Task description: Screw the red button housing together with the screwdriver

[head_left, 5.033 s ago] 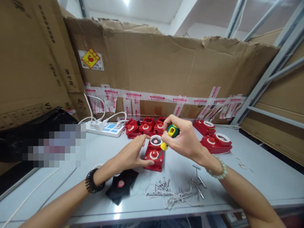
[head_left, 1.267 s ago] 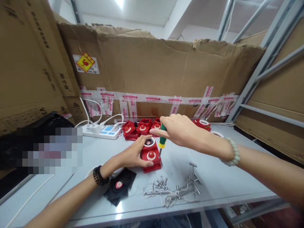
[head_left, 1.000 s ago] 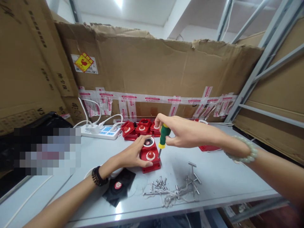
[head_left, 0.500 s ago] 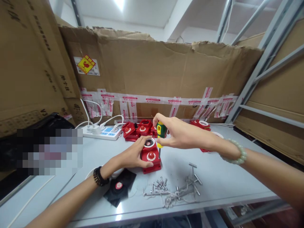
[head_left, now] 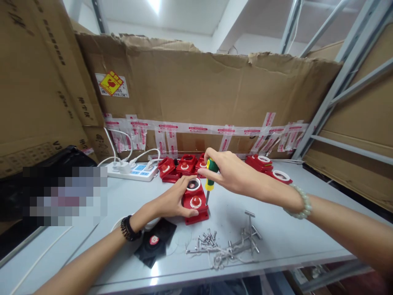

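Observation:
A red housing with a round red dome and a white ring sits on the table. Around its left side, my left hand is closed, the thumb along the front and the fingers by the ring. My right hand grips a green and yellow screwdriver, slightly tilted. Its tip meets the housing's right edge; whether a screw is under it cannot be made out. In front of the housing lies a small pile of screws, with T-shaped metal bars and tangled string beside it.
Several similar red housings stand behind, and more red parts are at the right. A white power strip with plugged cables is at the back left. A black sheet lies near my left wrist. Cardboard walls the back.
My right hand has turned and shifted slightly right, tilting the screwdriver's handle rightward while its tip stays at the housing's edge. The left hand and housing have hardly moved.

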